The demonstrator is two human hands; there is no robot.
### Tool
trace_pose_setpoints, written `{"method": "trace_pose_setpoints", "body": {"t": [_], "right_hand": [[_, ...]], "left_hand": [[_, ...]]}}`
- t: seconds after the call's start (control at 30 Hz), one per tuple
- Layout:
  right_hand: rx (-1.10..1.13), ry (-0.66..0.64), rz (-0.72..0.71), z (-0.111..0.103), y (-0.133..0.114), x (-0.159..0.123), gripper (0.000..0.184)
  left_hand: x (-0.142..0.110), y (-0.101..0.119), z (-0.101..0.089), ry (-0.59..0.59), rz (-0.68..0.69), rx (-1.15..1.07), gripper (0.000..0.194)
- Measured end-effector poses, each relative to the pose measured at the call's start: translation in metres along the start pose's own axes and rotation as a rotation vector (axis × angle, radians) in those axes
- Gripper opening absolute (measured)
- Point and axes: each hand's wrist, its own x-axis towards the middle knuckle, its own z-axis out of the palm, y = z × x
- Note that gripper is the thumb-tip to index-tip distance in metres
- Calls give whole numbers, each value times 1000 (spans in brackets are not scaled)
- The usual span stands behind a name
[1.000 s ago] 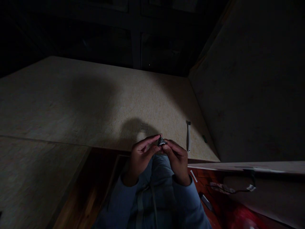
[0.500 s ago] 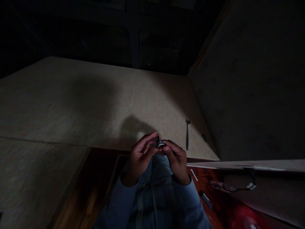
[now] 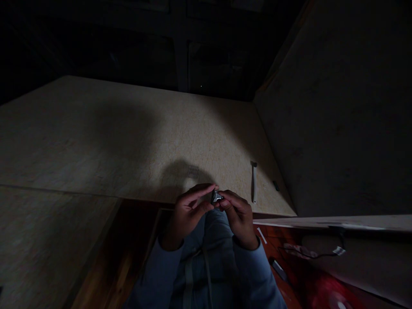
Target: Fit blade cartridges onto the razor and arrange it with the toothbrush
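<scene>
A small shiny black-and-silver piece (image 3: 216,197) is held between my two hands, above my lap at the table's front edge. Its exact kind is too dark and small to tell. My left hand (image 3: 190,209) has its thumb and fingertips at the piece's left side, with the fingers curved over. From the right, my right hand (image 3: 237,213) pinches the narrow end between thumb and forefinger. Beyond the left fingers, a small clear plastic item (image 3: 193,172) lies on the table (image 3: 206,133).
A slim light-handled tool with a dark head (image 3: 254,182) lies on the table to the right. Near it is a small dark object (image 3: 276,186). A dark panel (image 3: 337,116) rises along the right edge. Down on the reddish floor are a white strip (image 3: 262,235) and a cable (image 3: 322,256).
My left fingers have shifted slightly down and opened a little around the piece. The piece has turned a bit and shows more of its silver face. The right hand is nearly still.
</scene>
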Motion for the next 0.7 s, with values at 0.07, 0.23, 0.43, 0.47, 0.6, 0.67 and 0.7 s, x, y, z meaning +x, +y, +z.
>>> {"method": "trace_pose_setpoints", "body": {"t": [0.07,0.23,0.43,0.47,0.6,0.67,0.7], "right_hand": [[-36,-18,1,-1,-2,0,24],[-105,-58,-13,-3,-8,2,23],[-127,-96,-32,-5,-8,3,23],[-128,-99,-35,-5,-8,3,23],[-136,-118,-41,-6,-9,3,20],[-140,-130,-40,-7,-10,3,18],[-138,-133,-41,-7,-11,4,18]], "left_hand": [[-1,0,-2,-8,-25,24,34],[-2,5,-4,-23,-87,22,35],[-2,10,-8,-92,-72,136,34],[-2,10,-9,-103,-64,149,34],[-2,12,-13,-129,-37,190,34],[-2,12,-14,-142,-40,204,34],[-2,11,-14,-147,-44,209,34]]}}
